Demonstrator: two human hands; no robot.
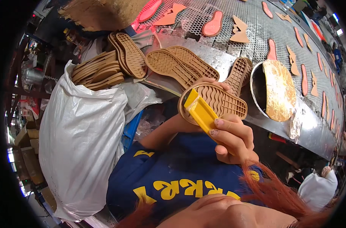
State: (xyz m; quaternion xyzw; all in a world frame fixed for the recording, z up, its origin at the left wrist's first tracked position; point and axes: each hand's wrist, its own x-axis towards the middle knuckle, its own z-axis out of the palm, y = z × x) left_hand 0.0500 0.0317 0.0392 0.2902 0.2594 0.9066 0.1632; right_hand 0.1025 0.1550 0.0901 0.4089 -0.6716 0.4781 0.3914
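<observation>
My left hand (205,80) is closed around a tan shoe sole (230,102), its wavy-treaded face turned up and its fingers curling over the far edge. Much of that hand is hidden beneath the sole. In my right hand (237,138) is a yellow flat-handled tool (204,116) with a dark strip at its tip. The tip overlaps the rounded left end of the sole; whether it touches cannot be told. Just beyond lie loose tan soles (173,62) on the metal table edge, and another sole (239,74) sits to their right.
A white sack (81,152) stands at left, stacked soles (99,72) at its mouth. A round container (253,97), partly covered by a shiny film-wrapped lid (280,91), sits at right. Beyond, a mesh conveyor (253,22) carries pink insoles (213,24) and tan cut-outs (239,30).
</observation>
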